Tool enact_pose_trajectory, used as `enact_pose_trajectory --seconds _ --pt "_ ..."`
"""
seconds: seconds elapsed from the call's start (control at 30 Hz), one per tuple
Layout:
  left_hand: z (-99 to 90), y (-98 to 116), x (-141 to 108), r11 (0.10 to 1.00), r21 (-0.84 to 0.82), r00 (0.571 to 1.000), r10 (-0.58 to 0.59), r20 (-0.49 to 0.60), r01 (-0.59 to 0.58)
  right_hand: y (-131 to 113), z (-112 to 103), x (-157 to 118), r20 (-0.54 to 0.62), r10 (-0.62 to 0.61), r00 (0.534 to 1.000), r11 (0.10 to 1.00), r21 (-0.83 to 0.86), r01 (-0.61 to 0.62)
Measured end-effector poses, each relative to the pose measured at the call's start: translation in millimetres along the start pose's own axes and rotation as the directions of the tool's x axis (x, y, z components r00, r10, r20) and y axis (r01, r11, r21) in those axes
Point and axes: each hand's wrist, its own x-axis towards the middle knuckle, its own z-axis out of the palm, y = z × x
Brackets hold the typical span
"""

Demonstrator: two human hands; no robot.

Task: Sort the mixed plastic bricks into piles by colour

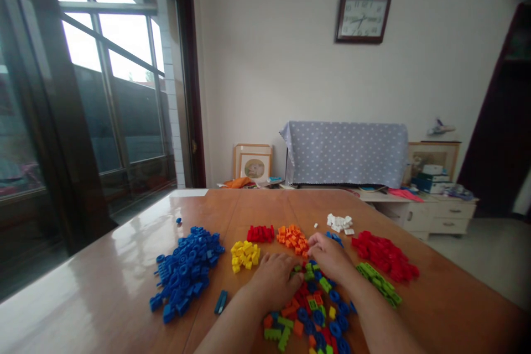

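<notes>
My left hand (276,279) lies over the left edge of a mixed pile of toy building bricks (318,301), with its fingers lowered, its thumb apart and nothing visible in it. My right hand (329,254) is beside the small orange bricks (292,239), fingers curled inward at the heap's right edge. Anything in its grip is too small or hidden to make out. Left of my left hand are yellow bricks (244,255), with red bricks (260,233) behind. A few blue pieces (334,238) show just beyond my right hand.
On the wooden table (136,271), a large blue heap (188,268) sits left, near dark teal pieces (221,302). White bricks (340,223), a long red heap (385,254) and lime green bricks (379,285) lie right. Beyond stands a cloth-covered object (346,152).
</notes>
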Motion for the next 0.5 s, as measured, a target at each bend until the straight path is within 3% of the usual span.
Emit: enact_pose_trajectory --seconds 0.5 --pt "-1.0 -7.2 -2.4 1.0 -0.021 1.0 -0.005 -0.008 0.004 7.5 6.8 -0.2 0.057 -0.036 0.998 0.996 0.084 0.031"
